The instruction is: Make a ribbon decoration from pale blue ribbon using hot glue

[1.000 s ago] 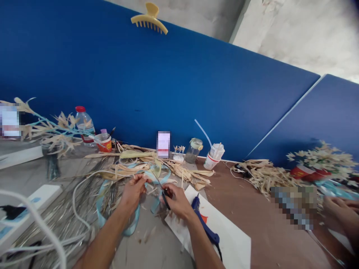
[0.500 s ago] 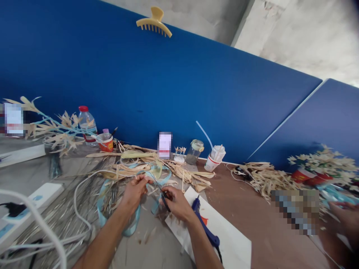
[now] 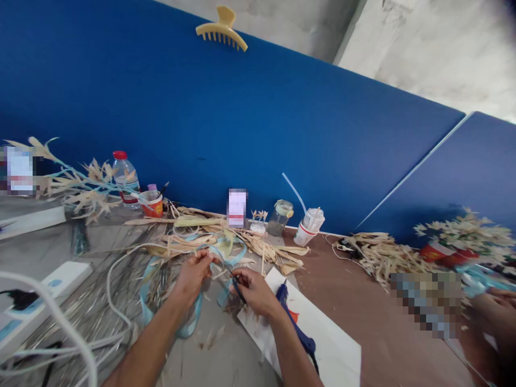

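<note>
My left hand [image 3: 196,269] is closed, with thumb and fingertips pinched together on something small and pale that I cannot make out. Just to its right, my right hand [image 3: 255,290] grips a pair of dark-handled scissors [image 3: 237,289], the thin blades angled up and left toward the left fingertips. Light-blue ribbon [image 3: 196,317] loops under and around my left wrist and behind the fingers. Beyond both hands lie dry, straw-coloured husk strips [image 3: 278,250]. A blue glue gun [image 3: 296,328] rests on a white board [image 3: 338,344] beside my right forearm.
Left stand a power strip [image 3: 60,282] with white cables [image 3: 115,269], a red cup [image 3: 153,206] and a bottle [image 3: 124,180]. A phone [image 3: 237,208], glass jar [image 3: 280,217] and white cup [image 3: 304,235] line the blue partition [image 3: 242,123]. A co-worker's hand [image 3: 494,312] is at right.
My two hands stay almost where they were, the scissors tilted slightly differently at most. At the right edge, the co-worker's hand has moved and shows more fully.
</note>
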Tool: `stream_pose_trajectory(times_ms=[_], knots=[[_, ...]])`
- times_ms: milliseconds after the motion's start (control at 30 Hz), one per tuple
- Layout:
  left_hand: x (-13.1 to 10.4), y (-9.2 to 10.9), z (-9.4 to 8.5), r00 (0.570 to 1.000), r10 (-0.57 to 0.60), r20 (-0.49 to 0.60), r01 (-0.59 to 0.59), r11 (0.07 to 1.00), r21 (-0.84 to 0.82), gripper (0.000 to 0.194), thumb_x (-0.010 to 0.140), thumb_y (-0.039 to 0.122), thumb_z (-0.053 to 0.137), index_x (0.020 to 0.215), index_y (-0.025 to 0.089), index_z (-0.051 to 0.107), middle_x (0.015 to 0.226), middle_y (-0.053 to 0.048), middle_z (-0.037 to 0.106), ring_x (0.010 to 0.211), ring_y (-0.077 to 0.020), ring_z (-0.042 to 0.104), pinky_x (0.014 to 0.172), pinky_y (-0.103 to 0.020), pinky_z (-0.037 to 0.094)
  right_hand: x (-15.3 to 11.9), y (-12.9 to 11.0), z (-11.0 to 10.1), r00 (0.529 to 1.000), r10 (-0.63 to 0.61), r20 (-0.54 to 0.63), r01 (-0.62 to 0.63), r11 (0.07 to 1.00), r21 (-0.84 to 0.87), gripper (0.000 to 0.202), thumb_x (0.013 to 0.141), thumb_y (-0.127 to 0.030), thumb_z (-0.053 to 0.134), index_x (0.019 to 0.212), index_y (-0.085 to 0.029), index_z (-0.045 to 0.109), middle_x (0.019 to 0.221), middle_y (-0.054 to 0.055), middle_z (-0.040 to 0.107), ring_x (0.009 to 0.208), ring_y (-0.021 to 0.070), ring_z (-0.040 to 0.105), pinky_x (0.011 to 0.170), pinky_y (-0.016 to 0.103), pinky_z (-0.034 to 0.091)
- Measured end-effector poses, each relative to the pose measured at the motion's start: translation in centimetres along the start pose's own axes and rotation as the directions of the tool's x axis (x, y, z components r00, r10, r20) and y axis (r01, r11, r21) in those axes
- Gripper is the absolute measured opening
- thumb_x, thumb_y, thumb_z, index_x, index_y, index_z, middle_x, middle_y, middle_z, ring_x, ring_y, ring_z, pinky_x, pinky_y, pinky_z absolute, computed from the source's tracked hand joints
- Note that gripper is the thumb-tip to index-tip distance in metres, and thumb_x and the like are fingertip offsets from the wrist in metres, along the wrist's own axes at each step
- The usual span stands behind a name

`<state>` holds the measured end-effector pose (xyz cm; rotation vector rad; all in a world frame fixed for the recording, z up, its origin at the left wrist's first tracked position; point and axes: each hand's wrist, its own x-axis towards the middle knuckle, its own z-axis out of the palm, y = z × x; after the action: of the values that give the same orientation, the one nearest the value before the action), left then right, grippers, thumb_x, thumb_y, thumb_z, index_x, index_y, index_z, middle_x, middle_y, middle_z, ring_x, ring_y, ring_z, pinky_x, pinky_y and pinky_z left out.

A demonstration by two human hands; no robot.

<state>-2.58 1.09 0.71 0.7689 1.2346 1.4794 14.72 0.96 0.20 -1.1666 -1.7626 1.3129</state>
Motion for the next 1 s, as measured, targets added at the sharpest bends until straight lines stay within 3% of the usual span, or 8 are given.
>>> stream_pose_trajectory(times_ms=[167,367,567,1000], knots=[[0.3,-0.5,-0.3,0.999,0.042,0.017,-0.043,0.999,0.007,0.029,0.061,0.042,0.072,0.066,0.017,0.059,0.051,0.005,0.054,0.040,-0.0066,0.038,0.045,-0.023,0.032,0.4,0.4,0.0,0.999,0.028,0.021,-0.028,0.999,0.019,0.018,0.067,-0.022,0.059,0.083,-0.017,0.063,0.053,-0.008,0.038,0.049,0.0087,0.033,0.049,0.021,0.027],[0.4,-0.3,-0.4,0.999,0.032,0.041,-0.030,0.998,-0.049,0.032,0.061,0.044,0.072,0.072,0.016,0.059,0.062,0.003,0.062,0.036,-0.0026,0.029,0.043,-0.022,0.032,0.0,-0.6,-1.6,0.999,0.050,0.018,-0.051,0.993,0.110,0.022,0.064,-0.029,0.063,0.083,-0.019,0.060,0.062,-0.005,0.044,0.056,0.0100,0.040,0.054,0.022,0.032],[0.6,-0.6,-0.8,1.000,-0.005,0.015,0.006,0.998,-0.066,0.028,0.060,0.041,0.070,0.067,0.017,0.058,0.055,0.005,0.058,0.036,-0.0039,0.034,0.043,-0.021,0.033,-0.8,-1.4,-3.4,0.970,0.144,0.195,-0.156,0.987,0.048,0.020,0.061,-0.026,0.067,0.079,-0.017,0.062,0.055,-0.007,0.043,0.052,0.0083,0.037,0.051,0.022,0.028],[1.2,-1.3,-1.1,0.998,-0.040,0.038,0.038,0.998,0.042,0.020,0.060,0.036,0.065,0.060,0.019,0.054,0.048,0.007,0.049,0.039,-0.0065,0.036,0.040,-0.020,0.028,-1.0,-1.0,-3.7,0.930,0.229,0.289,-0.279,0.949,0.146,0.021,0.060,-0.028,0.070,0.077,-0.017,0.064,0.056,-0.005,0.052,0.050,0.0073,0.045,0.048,0.019,0.033]])
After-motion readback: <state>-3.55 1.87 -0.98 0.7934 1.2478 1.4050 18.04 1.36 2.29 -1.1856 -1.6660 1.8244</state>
